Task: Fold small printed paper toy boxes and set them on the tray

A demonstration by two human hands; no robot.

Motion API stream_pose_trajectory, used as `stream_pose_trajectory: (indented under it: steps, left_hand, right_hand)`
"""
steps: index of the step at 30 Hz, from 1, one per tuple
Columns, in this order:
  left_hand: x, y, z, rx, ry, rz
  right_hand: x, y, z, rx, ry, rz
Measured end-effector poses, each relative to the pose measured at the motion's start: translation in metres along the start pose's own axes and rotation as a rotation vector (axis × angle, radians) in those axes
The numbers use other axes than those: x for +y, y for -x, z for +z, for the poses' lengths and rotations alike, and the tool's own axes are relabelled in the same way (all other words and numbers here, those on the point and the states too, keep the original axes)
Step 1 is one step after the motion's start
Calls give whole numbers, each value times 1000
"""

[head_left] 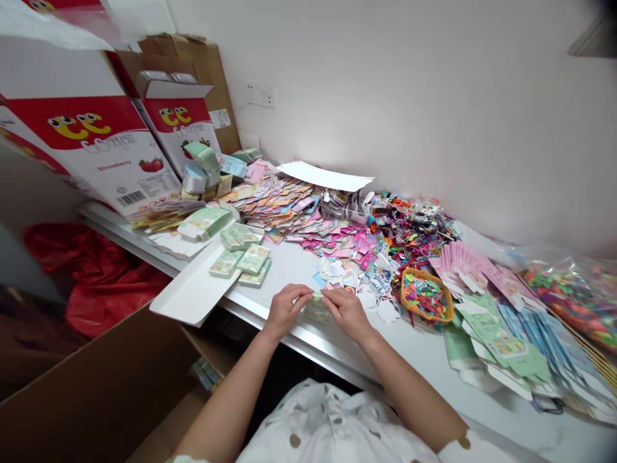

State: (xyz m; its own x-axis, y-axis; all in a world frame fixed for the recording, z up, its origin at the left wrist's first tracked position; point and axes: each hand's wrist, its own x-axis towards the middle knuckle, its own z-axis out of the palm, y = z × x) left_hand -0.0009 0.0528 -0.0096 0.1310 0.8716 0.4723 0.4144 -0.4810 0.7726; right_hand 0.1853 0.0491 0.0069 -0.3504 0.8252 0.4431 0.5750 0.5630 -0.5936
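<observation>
- While the left hand and the right hand pinch a small pale green card packet between their fingertips, neither is released or clenched into a fist.
- That packet sits between the hands, just above the metal-trimmed near edge of the white surface. The fingers partly hide it, and any print on it is too small to read.
- Judging by this grip, even pressure from both sides should keep the card square and its edges free of creases.
- A white dotted garment fills the bottom of the view, and an open cardboard box stands below the surface on the left.
- Just left of the hands, several matching green packets lie beside a long white folded card.
- To the right, an orange basket holds small colourful pieces, next to fanned pink cards and green cards.
- Farther along, heaps of printed paper cut-outs spread below a white sheet. A clear plastic bag of bright pieces lies at the far right.
- A red plastic bag sits off the surface on the left.
- Two red-and-white cartons stand at the far end. The nearer one reads "Strawberry" beside a strawberry picture and a barcode, but the stylised brand lettering is hard to make out.
</observation>
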Motion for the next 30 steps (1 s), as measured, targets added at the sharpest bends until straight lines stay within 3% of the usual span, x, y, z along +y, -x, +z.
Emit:
stream_pose_trajectory:
  steps: [4, 11, 21, 30]
  left_hand:
    - [2, -5, -5, -53, -76, 58]
    - [-7, 2, -12, -118, -172, 286]
    - [-13, 24, 4, -74, -5, 49]
    - [-8, 24, 5, -53, 32, 48]
  right_hand:
    - [-4, 1, -1, 0, 54, -31]
    - [6, 7, 5, -16, 75, -89]
    - [10, 11, 0, -92, 66, -67]
    - [7, 13, 4, -70, 106, -81]
